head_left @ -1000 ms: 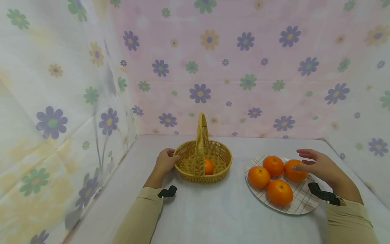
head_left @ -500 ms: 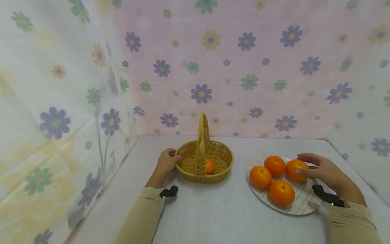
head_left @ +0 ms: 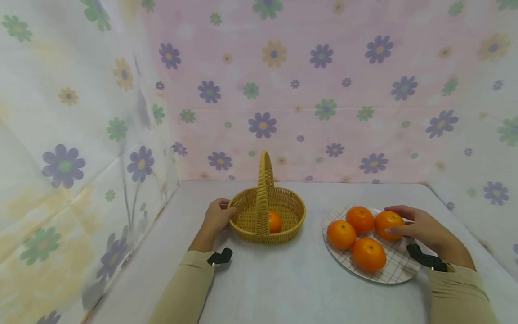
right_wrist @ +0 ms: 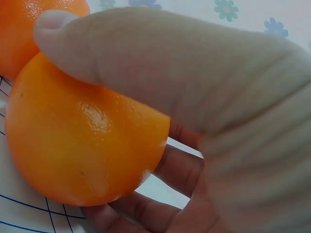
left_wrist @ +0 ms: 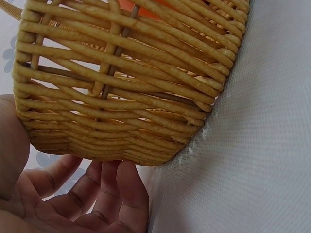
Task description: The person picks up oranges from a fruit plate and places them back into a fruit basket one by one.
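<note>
A yellow woven basket (head_left: 243,231) with a tall arched handle stands on the white table, one orange (head_left: 275,222) inside. My left hand (head_left: 214,218) holds the basket's left end, thumb at the rim and fingers curled against the outside of the weave (left_wrist: 121,97). To the right lies a round checked plate (head_left: 398,267) with several oranges. My right hand (head_left: 425,229) grips the rightmost orange (head_left: 387,223). In the right wrist view the thumb lies over this orange (right_wrist: 87,141), with the fingers around its far side and underneath.
On the plate, three other oranges sit close together: one at the back (head_left: 359,219), one at the left (head_left: 341,235) and one in front (head_left: 368,255). Flower-print cloth (head_left: 319,85) hangs behind the table and along both sides.
My right hand has come down and closed around the rightmost orange. The left hand stays at the basket's end. The head view has shifted slightly.
</note>
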